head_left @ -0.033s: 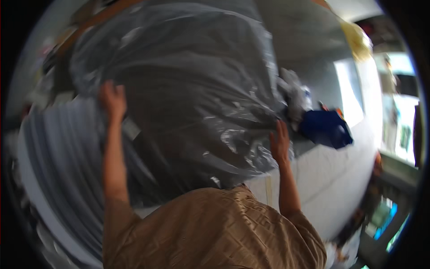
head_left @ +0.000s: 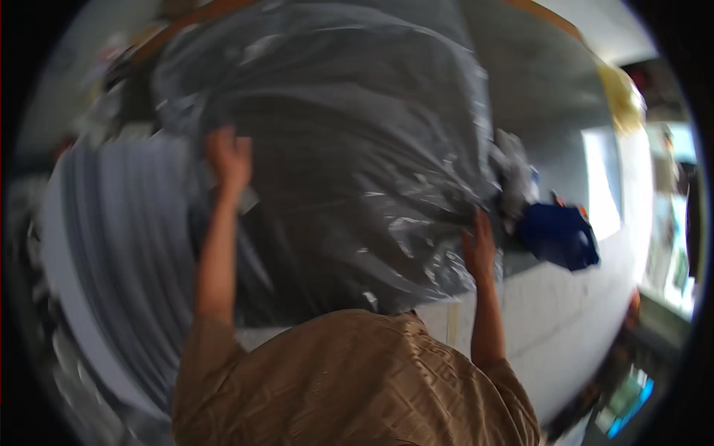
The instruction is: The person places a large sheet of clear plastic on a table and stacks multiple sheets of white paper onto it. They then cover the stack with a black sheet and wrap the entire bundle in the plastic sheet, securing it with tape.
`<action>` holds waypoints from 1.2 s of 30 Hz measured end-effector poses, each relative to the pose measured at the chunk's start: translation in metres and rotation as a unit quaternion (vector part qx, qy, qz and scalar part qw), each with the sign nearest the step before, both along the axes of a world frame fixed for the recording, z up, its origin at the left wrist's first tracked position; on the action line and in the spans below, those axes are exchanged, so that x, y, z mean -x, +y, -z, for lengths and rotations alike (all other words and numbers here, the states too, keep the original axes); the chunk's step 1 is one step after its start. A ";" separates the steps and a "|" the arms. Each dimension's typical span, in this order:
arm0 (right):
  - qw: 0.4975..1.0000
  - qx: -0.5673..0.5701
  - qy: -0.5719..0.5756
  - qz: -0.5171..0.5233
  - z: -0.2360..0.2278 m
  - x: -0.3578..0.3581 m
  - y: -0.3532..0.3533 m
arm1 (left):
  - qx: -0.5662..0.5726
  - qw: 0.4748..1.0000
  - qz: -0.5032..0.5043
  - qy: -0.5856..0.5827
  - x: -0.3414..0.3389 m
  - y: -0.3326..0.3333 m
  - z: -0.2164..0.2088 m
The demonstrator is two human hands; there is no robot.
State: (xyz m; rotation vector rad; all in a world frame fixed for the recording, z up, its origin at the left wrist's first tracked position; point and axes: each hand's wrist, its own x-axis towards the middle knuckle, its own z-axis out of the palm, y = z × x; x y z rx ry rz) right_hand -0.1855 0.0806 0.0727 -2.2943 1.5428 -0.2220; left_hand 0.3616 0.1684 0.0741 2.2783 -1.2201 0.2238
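A large clear plastic bag (head_left: pixel 335 149) lies spread before me, wrinkled and shiny, with something dark grey showing through it. My left hand (head_left: pixel 229 160) rests at or just over its left part, fingers apart and slightly blurred. Near the bag's right edge, my right hand (head_left: pixel 481 245) lies with its fingers stretched out, holding nothing that I can see. Whether either palm presses on the plastic is hard to tell. A small pale patch (head_left: pixel 248 201) shows beside my left wrist.
At the left stands a thick stack of grey layered sheets (head_left: pixel 126 238). To the right of the bag lie a crumpled clear plastic bag (head_left: pixel 515 175) and a dark blue bag (head_left: pixel 558 234) on the grey table (head_left: pixel 547 97). A yellow bag (head_left: pixel 621 97) sits at the far right.
The whole view has swung, so the scene sits further right in the picture. Both hands stay open and at nearly the same places along the plastic bag.
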 end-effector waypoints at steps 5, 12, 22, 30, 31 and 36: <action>0.961 -0.009 0.241 0.139 0.035 0.038 0.002 | -0.244 0.958 -0.143 0.052 0.159 0.155 -0.007; 0.988 0.030 0.150 -0.032 0.009 -0.010 0.021 | -0.261 0.862 -0.403 0.162 0.171 0.278 0.026; 0.987 0.045 0.156 0.002 0.043 -0.017 -0.016 | -0.345 0.843 -0.367 0.188 0.151 0.297 -0.024; 0.982 0.106 0.152 -0.043 0.013 -0.105 -0.003 | -0.090 0.992 0.022 0.089 0.047 0.236 -0.020; 0.983 0.098 0.145 -0.058 0.006 -0.124 -0.005 | -0.066 0.996 -0.018 0.058 0.025 0.230 -0.010; 0.971 0.092 -0.044 -0.218 -0.050 -0.268 0.005 | -0.191 0.962 -0.180 0.076 -0.032 0.214 0.029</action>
